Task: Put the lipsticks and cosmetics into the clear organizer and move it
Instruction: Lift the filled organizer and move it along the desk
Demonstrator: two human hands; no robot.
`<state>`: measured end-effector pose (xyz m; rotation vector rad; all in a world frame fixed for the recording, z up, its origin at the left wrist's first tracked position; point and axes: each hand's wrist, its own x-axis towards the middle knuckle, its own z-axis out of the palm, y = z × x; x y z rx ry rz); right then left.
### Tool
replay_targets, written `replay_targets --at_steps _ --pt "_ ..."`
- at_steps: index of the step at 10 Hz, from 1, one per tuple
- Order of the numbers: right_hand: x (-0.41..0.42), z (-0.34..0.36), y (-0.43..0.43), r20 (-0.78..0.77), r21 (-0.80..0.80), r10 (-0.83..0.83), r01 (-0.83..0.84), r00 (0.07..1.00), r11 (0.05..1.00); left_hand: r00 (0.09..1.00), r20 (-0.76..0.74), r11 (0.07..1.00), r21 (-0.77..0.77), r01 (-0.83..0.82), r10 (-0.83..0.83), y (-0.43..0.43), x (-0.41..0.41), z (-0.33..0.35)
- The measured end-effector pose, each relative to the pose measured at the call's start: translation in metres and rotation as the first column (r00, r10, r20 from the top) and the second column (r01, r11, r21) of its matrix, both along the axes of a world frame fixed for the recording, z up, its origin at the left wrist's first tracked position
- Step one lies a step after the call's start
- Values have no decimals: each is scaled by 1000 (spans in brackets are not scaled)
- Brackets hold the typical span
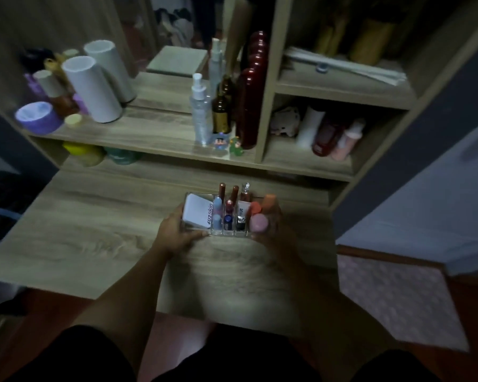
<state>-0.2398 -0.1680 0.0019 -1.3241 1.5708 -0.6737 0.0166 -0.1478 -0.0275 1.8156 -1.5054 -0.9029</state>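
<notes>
The desk [94, 230] is wide and bare apart from the organizer [202, 230], which sits near its back edge, below the shelf [155, 139] of bottles. It looks fully loaded: a white compact [198, 215] on the left, lipsticks [228, 205] upright in the middle slots, pink-capped tubes [258, 223] on the right. The left hand [174, 230] grasps its left side, thumb along the front wall; the right hand [273, 230] wraps the right side. Filling seems done, so the move is next. Best to keep both grips level and lift slowly, since the tall lipsticks stand loose and a tilt would likely spill them.
</notes>
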Motion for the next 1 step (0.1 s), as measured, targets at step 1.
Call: replay_targets --at_steps 1 --pt "-15 15 6 -14 -21 -48 48 999 999 997 -50 998 17 68 -67 -13 -27 -4"
